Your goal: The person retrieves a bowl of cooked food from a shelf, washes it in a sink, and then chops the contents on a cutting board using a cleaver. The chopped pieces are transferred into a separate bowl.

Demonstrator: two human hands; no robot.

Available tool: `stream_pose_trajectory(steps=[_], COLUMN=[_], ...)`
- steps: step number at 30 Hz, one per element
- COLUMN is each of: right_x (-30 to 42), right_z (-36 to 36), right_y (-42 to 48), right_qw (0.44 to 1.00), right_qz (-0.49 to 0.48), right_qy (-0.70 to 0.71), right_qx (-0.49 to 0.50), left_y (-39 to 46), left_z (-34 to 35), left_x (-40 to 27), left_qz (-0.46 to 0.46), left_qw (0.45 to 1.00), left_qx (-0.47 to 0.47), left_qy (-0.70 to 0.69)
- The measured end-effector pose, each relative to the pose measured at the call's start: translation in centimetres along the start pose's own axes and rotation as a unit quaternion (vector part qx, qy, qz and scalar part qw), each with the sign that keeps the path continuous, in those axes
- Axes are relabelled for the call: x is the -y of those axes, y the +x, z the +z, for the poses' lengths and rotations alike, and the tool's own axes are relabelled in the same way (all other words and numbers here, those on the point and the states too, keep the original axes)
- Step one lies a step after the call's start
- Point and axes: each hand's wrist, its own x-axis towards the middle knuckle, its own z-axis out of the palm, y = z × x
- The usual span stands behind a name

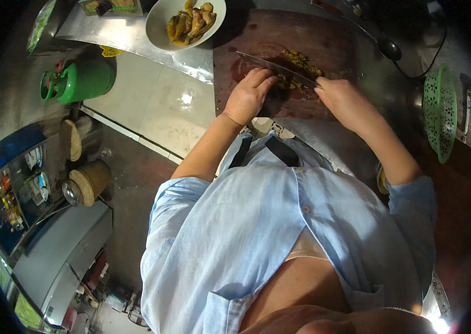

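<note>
A kitchen knife is gripped by its handle in my right hand. Its blade slants up and left across a dark reddish-brown cutting board. Close to the near side of the blade, my left hand rests with fingers bent over the board; whether anything is under its fingertips is hidden. Chopped yellow-green food lies beyond the blade. More small pieces are scattered on the near side, between my hands.
Beyond the board's left corner stands a white bowl holding cooked-looking meat pieces. To the right are a dark ladle and a green plastic colander on its side. A green gas cylinder is at the left.
</note>
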Motion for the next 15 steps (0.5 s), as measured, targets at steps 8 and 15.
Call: stream_pose_trajectory(steps=[8,15], right_x=[-0.9,3.0], right_z=[3.9,-0.6], right_y=[1.2,-0.8], right_qw=[0.993,0.992], right_qz=[0.031,0.106], right_qy=[-0.03,-0.057], right_qx=[-0.108,0.03], left_y=[0.8,-0.2], left_z=[-0.1,-0.4], left_x=[0.2,0.4], left_qz=[0.021,0.008], left_qw=[0.999,0.999], left_qx=[-0.006,-0.003], left_qy=[-0.028,-0.039])
